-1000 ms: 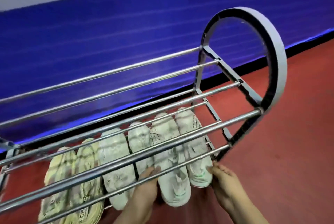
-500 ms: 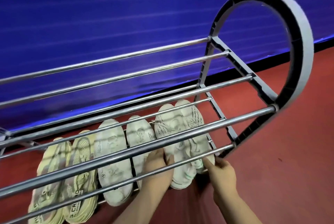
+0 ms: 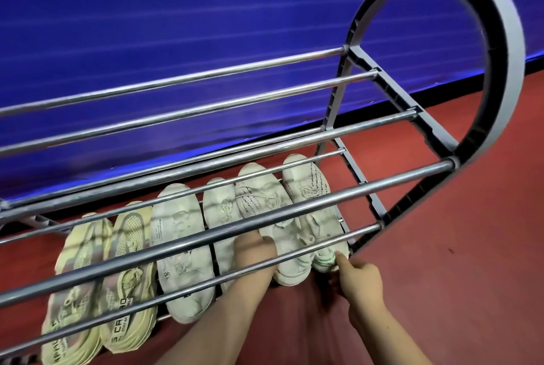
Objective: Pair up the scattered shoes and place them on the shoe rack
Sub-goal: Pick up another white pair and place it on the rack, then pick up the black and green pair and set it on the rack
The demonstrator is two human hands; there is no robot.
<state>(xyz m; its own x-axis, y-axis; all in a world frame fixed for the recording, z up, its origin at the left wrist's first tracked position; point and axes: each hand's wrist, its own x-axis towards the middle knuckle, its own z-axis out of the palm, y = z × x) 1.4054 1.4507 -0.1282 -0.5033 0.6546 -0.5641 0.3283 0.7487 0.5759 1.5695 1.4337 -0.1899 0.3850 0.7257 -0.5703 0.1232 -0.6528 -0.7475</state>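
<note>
The shoe rack point(image 3: 347, 185) has chrome bars and a grey looped side frame point(image 3: 506, 49). Its lower shelf holds six shoes in a row: a yellowish pair point(image 3: 103, 273), a white pair point(image 3: 179, 247), and a white pair with green heel marks point(image 3: 297, 205) at the right end. My left hand point(image 3: 254, 249) reaches under the upper bars and grips the heel end of the left green-marked sneaker point(image 3: 265, 202); its fingertips are hidden. My right hand point(image 3: 357, 275) holds the heel of the rightmost sneaker point(image 3: 312, 188), index finger along its side.
The rack's upper shelf bars point(image 3: 206, 82) carry nothing. A blue wall point(image 3: 206, 11) with a black skirting runs behind the rack. Red floor point(image 3: 441, 247) lies to the right and in front of it.
The green-marked pair has slid further back onto the lower shelf with both hands on its heels. The camera has come closer to the rack.
</note>
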